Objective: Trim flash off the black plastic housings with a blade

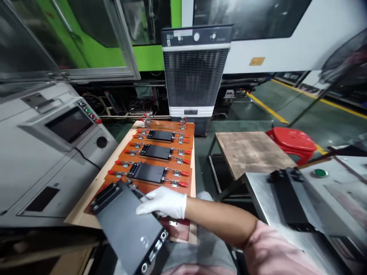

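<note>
Green-and-white machinery (272, 42) is standing across the back of the shop, with a cooler (195, 72) in front of it, well beyond my fingertips. My right hand (162, 202), in a white glove, is reaching left across my body from a pink sleeve (275, 252), and its fingers (149, 204) are lying together along the edge of a plate (126, 229). I cannot tell how hard they are clamping, and my left hand is out of view. The plate is sitting just left of and below my fingers, over the near end of an orange board (183, 128). It looks stiff and fairly heavy, and its smooth dark face could prove slippery, so the long edges seem the safest hold, clear of the end caps (106, 196) and ports (155, 250). Its long axis is running down from the board toward me, tilted, with the ports pointing my way. Beyond my fingertips, three matching plates (156, 151) are lying in a row between red-handled clamps (179, 183). Right of my fingers, a black part (289, 202) is resting on a steel table (258, 191), while a console (69, 124) is standing to their left.
</note>
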Motion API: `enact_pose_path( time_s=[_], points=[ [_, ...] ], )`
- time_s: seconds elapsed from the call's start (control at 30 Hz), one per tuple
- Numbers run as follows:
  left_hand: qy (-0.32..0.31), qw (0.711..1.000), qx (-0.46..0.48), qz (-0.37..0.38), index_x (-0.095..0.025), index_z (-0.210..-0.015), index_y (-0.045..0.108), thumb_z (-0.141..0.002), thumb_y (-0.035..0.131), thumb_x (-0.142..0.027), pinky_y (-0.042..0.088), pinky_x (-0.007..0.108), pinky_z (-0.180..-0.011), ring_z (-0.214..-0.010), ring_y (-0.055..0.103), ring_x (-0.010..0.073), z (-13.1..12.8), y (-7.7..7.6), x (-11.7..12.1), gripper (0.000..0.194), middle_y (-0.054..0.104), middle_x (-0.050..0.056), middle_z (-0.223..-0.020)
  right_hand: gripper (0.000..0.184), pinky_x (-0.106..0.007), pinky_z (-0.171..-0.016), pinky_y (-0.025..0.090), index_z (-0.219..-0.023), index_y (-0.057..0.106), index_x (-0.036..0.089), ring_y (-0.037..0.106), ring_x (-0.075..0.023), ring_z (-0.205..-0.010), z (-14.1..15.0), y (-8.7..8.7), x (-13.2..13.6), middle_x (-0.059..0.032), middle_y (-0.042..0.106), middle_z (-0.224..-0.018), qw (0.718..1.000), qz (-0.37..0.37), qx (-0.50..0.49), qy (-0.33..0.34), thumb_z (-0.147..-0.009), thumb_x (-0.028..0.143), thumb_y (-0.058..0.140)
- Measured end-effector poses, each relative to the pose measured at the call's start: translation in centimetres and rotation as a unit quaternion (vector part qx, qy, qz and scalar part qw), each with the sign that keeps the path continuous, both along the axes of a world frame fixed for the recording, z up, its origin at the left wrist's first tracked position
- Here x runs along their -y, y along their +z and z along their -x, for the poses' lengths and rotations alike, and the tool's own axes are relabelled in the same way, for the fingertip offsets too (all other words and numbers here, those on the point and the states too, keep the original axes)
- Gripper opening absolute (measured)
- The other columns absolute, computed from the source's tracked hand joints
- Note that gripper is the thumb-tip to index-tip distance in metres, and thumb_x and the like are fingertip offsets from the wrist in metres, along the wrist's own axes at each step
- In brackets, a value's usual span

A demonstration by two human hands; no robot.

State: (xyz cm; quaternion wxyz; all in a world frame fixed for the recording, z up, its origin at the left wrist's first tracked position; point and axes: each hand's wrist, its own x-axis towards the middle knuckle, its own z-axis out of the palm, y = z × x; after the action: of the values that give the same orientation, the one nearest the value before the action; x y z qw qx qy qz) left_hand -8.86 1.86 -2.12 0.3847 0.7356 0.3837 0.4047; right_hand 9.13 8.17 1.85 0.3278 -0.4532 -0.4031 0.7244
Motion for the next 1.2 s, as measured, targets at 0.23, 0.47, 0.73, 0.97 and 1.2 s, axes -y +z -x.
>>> enact_pose_path(
  time_s=[0.23,0.47,0.73,0.97,1.2],
  points=[
    [-0.037,0.996,0.002,0.080,-0.023,-0.101,0.073,-0.074,0.074,-0.031,0.060,0.036,-0.075,-0.085,0.071,0.0274,-2.9,1.1,-4.2,0.028,0.076,0.007,-0.094,0.026,-0.026,-0.071,0.048,-0.088,0.061,0.018,0.057,-0.0141,-0.073,-6.0,2.8,3.6,-0.0030,0.062,-0.084,0.939,-0.246,0.147,-0.189,-0.096,0.038,0.044],
    [-0.065,0.981,0.106,0.147,-0.019,-0.103,0.071,-0.077,0.072,-0.035,0.060,0.037,-0.082,-0.090,0.072,0.0262,-4.9,2.2,-5.8,0.031,0.076,0.011,-0.103,0.027,-0.025,-0.067,0.051,-0.092,0.064,0.022,0.062,-0.0155,-0.070,-5.7,4.0,10.5,-0.0024,0.063,-0.076,0.896,-0.224,0.339,-0.176,-0.098,0.038,0.044],
    [0.008,0.981,0.124,0.152,-0.021,-0.080,0.073,-0.067,0.077,-0.044,0.062,0.034,-0.072,-0.076,0.072,0.0237,-4.4,4.0,-5.8,0.027,0.078,0.007,-0.084,0.029,-0.026,-0.064,0.054,-0.108,0.066,0.022,0.063,-0.0160,-0.065,-3.5,3.1,9.9,-0.0047,0.067,-0.078,0.841,-0.262,0.443,-0.167,-0.098,0.033,0.041],
    [0.042,0.957,0.196,0.209,-0.020,-0.078,0.073,-0.061,0.082,-0.038,0.061,0.036,-0.075,-0.078,0.072,0.0247,-4.1,4.7,-5.3,0.026,0.078,0.006,-0.083,0.026,-0.028,-0.066,0.053,-0.098,0.067,0.022,0.064,-0.0172,-0.066,-2.7,2.5,9.8,-0.0072,0.068,-0.082,0.810,-0.326,0.457,-0.171,-0.095,0.031,0.043],
    [0.051,0.946,0.212,0.239,-0.018,-0.073,0.071,-0.059,0.083,-0.039,0.061,0.037,-0.076,-0.077,0.071,0.0249,-4.4,5.9,-4.8,0.028,0.077,0.006,-0.080,0.032,-0.025,-0.060,0.050,-0.078,0.065,0.022,0.059,-0.0152,-0.059,-2.7,3.4,9.8,-0.0024,0.064,-0.066,0.830,-0.309,0.441,-0.143,-0.097,0.031,0.041]
  ],
)
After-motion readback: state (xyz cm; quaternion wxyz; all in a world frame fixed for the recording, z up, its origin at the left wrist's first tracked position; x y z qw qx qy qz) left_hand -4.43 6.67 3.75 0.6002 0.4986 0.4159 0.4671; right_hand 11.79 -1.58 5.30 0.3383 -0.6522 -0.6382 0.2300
